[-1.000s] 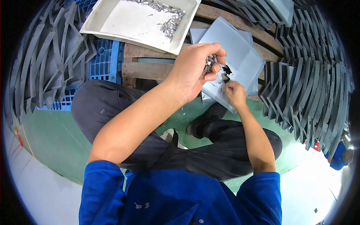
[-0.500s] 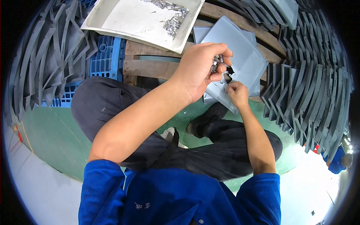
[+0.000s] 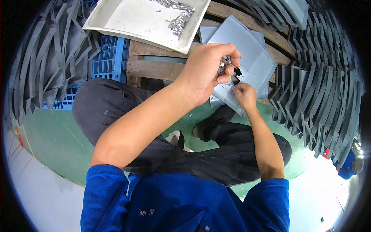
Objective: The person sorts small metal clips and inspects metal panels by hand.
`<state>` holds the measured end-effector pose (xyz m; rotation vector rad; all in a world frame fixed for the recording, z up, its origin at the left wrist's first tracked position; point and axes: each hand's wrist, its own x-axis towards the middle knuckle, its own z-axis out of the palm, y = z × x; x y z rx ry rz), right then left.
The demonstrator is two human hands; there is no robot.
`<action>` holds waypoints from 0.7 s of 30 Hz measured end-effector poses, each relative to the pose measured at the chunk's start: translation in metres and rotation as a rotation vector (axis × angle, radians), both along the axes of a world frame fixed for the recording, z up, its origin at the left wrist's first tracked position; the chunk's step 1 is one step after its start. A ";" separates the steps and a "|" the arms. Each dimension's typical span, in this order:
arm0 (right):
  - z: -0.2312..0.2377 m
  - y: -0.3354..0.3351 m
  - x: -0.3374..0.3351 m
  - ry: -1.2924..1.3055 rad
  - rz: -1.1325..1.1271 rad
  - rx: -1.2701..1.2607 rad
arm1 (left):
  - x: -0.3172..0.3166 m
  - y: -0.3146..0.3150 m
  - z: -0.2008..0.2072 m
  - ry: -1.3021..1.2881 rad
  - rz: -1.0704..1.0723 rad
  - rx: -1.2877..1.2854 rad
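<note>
My left hand (image 3: 210, 69) is curled around a bunch of small metal parts (image 3: 224, 63), some of which show between the thumb and fingers. It hovers over a grey sheet-metal panel (image 3: 251, 58) that has dark cut-outs near its lower left part. My right hand (image 3: 245, 95) is at the panel's near edge, beside the cut-outs, with thumb and fingers pinched together. Whatever it pinches is hidden or too small to name. Another grey panel (image 3: 207, 34) lies partly underneath, turned at an angle.
A white tray (image 3: 135, 35) with loose small metal parts stands at the far left of the panel on a wooden pallet (image 3: 154, 69). Grey bent panels (image 3: 320, 100) are stacked at right, more (image 3: 58, 54) at left by a blue plastic crate (image 3: 110, 58). A person in blue (image 3: 346, 166) is at far right.
Almost nothing differs. My left hand has shifted very slightly to the right, still holding the small metal parts; my right hand stays at the panel's edge.
</note>
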<state>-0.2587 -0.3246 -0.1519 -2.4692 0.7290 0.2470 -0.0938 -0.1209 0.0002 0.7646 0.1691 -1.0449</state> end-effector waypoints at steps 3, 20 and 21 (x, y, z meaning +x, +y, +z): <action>-0.002 -0.001 0.000 -0.003 0.021 0.000 | 0.000 -0.001 0.000 -0.001 -0.004 -0.003; 0.090 0.019 0.050 -0.153 -0.021 -0.043 | 0.001 -0.005 0.009 0.323 0.098 -0.195; 0.106 0.020 0.053 -0.305 -0.011 0.004 | 0.000 -0.006 0.011 0.338 0.100 -0.214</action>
